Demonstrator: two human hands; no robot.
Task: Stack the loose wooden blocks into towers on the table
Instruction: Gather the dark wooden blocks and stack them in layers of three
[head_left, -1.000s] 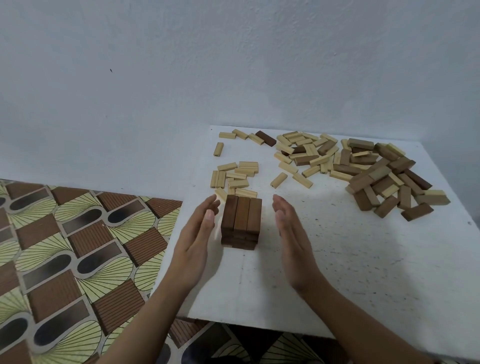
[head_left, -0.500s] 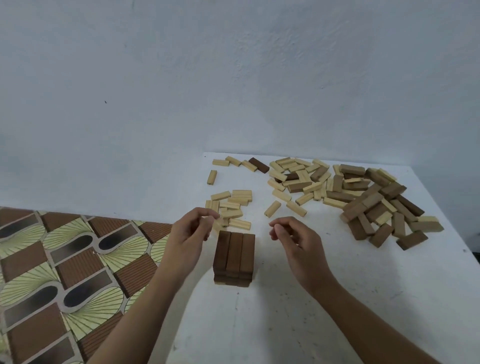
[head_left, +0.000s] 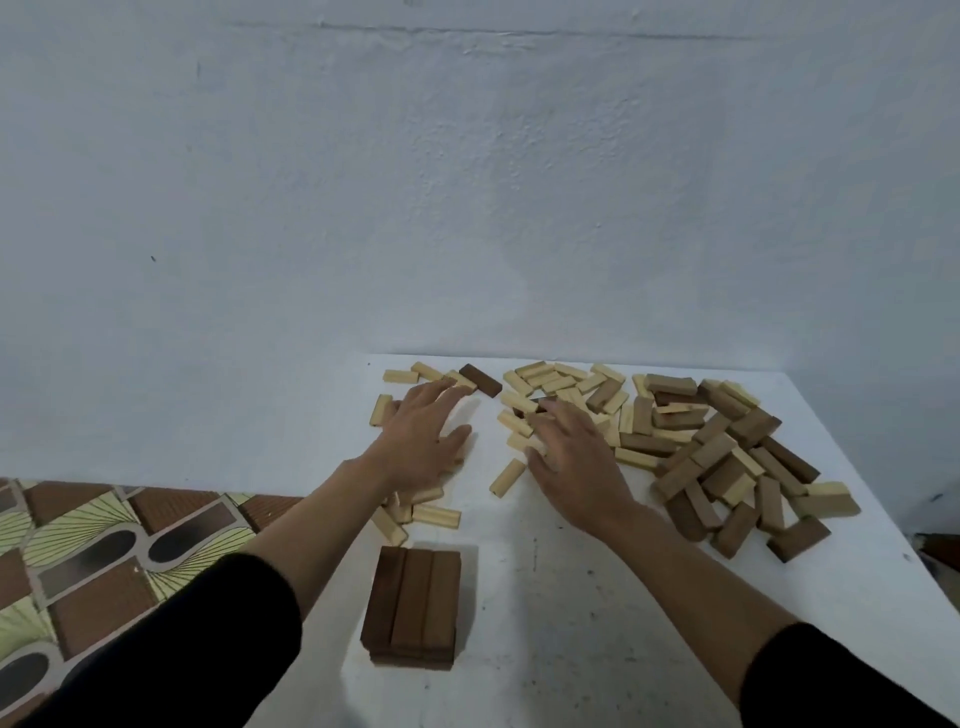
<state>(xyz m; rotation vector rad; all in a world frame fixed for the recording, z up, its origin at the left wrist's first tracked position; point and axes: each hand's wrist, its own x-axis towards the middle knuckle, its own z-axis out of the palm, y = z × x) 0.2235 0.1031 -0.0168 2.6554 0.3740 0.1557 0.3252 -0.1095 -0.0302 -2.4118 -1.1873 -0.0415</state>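
Note:
A short tower of dark brown blocks (head_left: 413, 605), three blocks wide, stands near the front of the white table (head_left: 597, 623). My left hand (head_left: 423, 439) stretches over a small cluster of pale blocks (head_left: 415, 512), fingers straight, reaching toward a lone dark block (head_left: 480, 379) at the back. My right hand (head_left: 576, 457) lies spread over the pale block pile (head_left: 561, 387) in the middle, fingers extended, holding nothing that I can see. A heap of brown and tan blocks (head_left: 727, 457) sits to the right.
A plain bluish wall (head_left: 467, 182) rises right behind the table. On the left, the patterned brown and yellow floor (head_left: 104, 545) lies below the table's left edge. A single pale block (head_left: 506, 478) lies between my hands.
Both hands left the sides of the dark tower and moved forward to the loose blocks at the back. The view tilted up, so the tower now sits lower in frame.

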